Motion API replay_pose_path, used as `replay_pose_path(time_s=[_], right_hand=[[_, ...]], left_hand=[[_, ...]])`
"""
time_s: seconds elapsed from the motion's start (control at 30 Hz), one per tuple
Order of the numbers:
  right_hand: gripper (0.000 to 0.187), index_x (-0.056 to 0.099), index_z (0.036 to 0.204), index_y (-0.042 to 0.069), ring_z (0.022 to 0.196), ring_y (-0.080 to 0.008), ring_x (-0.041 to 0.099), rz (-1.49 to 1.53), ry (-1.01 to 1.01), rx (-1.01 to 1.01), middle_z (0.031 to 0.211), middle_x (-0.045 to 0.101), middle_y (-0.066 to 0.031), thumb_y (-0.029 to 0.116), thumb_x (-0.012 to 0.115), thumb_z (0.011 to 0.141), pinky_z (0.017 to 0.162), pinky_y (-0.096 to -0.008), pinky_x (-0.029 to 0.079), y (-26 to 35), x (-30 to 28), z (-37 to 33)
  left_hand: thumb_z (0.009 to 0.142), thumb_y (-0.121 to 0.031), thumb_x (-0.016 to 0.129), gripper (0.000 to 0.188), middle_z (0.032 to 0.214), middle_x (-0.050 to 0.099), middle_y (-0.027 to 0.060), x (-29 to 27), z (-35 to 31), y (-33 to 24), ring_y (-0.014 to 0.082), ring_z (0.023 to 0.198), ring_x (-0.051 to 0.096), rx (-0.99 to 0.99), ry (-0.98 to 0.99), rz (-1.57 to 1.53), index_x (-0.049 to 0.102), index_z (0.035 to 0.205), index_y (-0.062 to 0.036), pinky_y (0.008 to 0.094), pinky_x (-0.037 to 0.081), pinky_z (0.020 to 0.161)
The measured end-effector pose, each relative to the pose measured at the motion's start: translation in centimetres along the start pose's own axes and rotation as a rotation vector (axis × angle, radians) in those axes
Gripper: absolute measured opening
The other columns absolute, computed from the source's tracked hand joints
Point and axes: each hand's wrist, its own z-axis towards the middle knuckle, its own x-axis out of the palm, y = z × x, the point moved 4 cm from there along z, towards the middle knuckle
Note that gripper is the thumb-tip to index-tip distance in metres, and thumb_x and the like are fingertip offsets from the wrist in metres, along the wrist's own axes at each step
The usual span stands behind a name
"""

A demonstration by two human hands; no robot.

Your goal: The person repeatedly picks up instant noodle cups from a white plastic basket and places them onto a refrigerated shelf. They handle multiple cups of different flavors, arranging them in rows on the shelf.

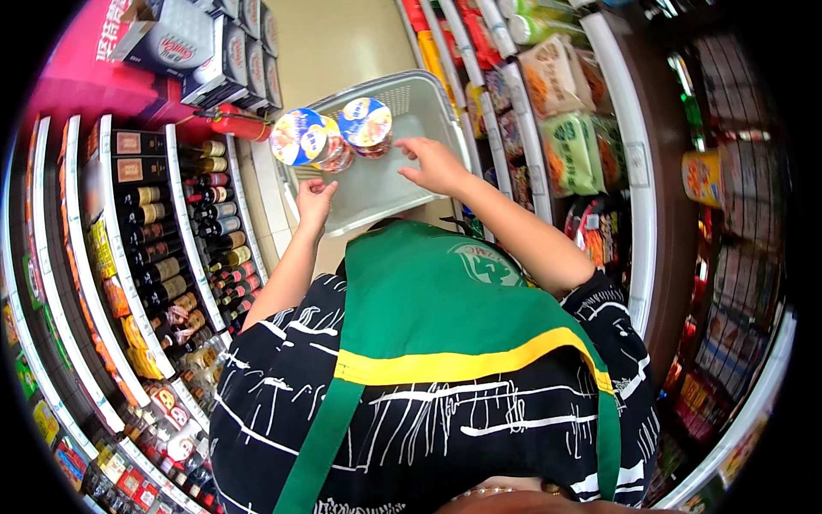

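Observation:
A pale grey plastic basket (355, 214) is in front of me, with several tub-shaped cups in its far left part. One blue-lidded cup (298, 137) reaches over the left rim. Another blue-lidded cup (365, 122) stands to its right, and a partly hidden cup (336, 152) shows between them. Just below the left cup, at the basket's left side, my left hand (314, 202) has its thumb and fingers apart and nothing visible in them. My right hand (431, 165) hovers over the basket beside the right cup, open, fingers slightly curled.
Shelves of bottles (163, 248) run along the left. To the right, a shelf holds bagged food, including a green package (575, 154). Stacked cartons (227, 64) stand at the far left above a red fire extinguisher (240, 122). Tiled floor (330, 43) extends beyond the basket.

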Motion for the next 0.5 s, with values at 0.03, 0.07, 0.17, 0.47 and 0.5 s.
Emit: replay_pose_path(time_s=[0.03, 0.07, 0.17, 0.47, 0.5], right_hand=[[0.050, 0.052, 0.118, 0.005, 0.101, -0.0328, 0.056, -0.027, -0.008, 0.007, 0.112, 0.057, -0.0174, 0.019, 0.069, 0.073, 0.087, -0.0400, 0.046, -0.1, 0.8, 1.6], [0.053, 0.051, 0.119, 0.005, 0.104, -0.0333, 0.055, -0.055, -0.016, 0.013, 0.115, 0.056, -0.0178, 0.020, 0.070, 0.072, 0.089, -0.0402, 0.046, -0.5, 1.4, 3.1], [0.060, 0.048, 0.122, 0.004, 0.110, -0.0341, 0.051, -0.195, -0.048, 0.074, 0.121, 0.051, -0.0183, 0.021, 0.071, 0.069, 0.092, -0.0408, 0.044, -2.3, 2.5, 6.9], [0.083, 0.044, 0.128, 0.001, 0.114, -0.0329, 0.051, -0.136, 0.017, 0.267, 0.122, 0.052, -0.0225, 0.033, 0.078, 0.060, 0.097, -0.0359, 0.042, -8.6, 4.6, 12.2], [0.082, 0.045, 0.127, 0.001, 0.111, -0.0333, 0.053, -0.085, 0.029, 0.288, 0.120, 0.054, -0.0223, 0.033, 0.078, 0.060, 0.096, -0.0359, 0.042, -8.7, 4.6, 12.3]], left_hand=[[0.075, -0.020, 0.075, 0.040, 0.087, 0.055, 0.0044, -0.6, 0.1, 0.2, 0.0114, 0.076, 0.055, -0.014, -0.019, 0.003, 0.051, 0.102, -0.0029, 0.0250, 0.048, 0.060], [0.075, -0.021, 0.075, 0.040, 0.087, 0.055, 0.0049, -0.9, -0.1, 0.2, 0.0118, 0.076, 0.055, -0.027, -0.038, 0.003, 0.051, 0.102, -0.0027, 0.0253, 0.048, 0.060], [0.074, -0.021, 0.076, 0.050, 0.095, 0.058, 0.0086, 0.1, -0.8, -0.6, 0.0149, 0.081, 0.057, -0.089, 0.068, -0.004, 0.049, 0.111, 0.0001, 0.0269, 0.049, 0.065], [0.066, -0.017, 0.079, 0.099, 0.134, 0.040, 0.0209, 9.9, 1.1, -3.1, 0.0312, 0.115, 0.049, 0.080, 0.294, -0.041, 0.017, 0.141, 0.0000, 0.0388, 0.045, 0.093], [0.065, -0.016, 0.079, 0.100, 0.135, 0.039, 0.0210, 10.2, 1.4, -3.1, 0.0311, 0.118, 0.047, 0.067, 0.295, -0.028, 0.016, 0.141, 0.0000, 0.0386, 0.045, 0.093]])
